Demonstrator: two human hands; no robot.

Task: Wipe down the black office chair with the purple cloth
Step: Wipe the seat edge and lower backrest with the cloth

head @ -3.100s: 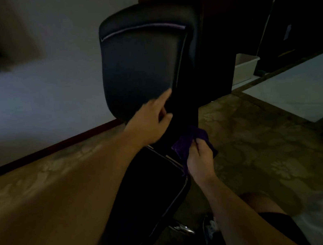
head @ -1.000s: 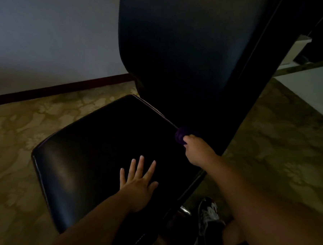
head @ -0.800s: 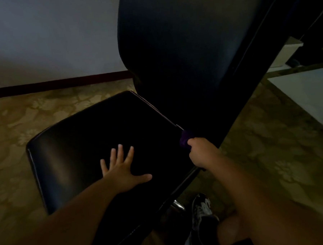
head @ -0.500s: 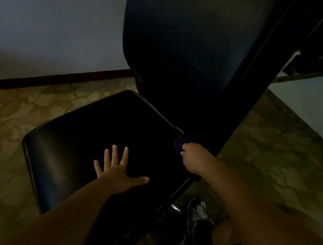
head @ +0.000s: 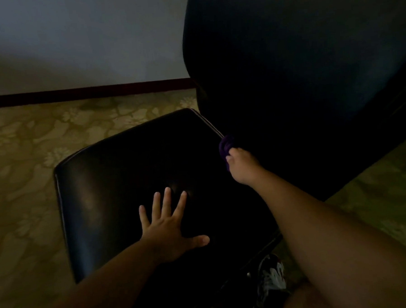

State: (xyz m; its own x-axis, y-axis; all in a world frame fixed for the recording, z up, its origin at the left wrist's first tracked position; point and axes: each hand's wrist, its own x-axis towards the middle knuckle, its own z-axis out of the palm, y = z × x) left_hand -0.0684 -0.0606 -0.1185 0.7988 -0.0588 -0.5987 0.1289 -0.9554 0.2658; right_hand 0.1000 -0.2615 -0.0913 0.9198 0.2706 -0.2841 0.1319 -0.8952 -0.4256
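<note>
At the far right corner of the seat of the black office chair [head: 109, 182], against the backrest: bunched purple cloth [head: 225, 145], pinched in the curled right hand [head: 242, 168]. Nearer, mid-seat: left hand [head: 166, 231] pressed flat, fingers spread. Near right, beside the chair base: a sneaker [head: 272, 279] on patterned carpet [head: 21, 163].

One black office chair [head: 287, 78] is counted, and on it one seat cushion [head: 127, 172]. One purple cloth [head: 225, 144] is spotted. Two hands are tallied: the left hand [head: 168, 228] and the right hand [head: 244, 168]. One shoe [head: 272, 279] is made out, and one dark skirting board [head: 88, 92].
</note>
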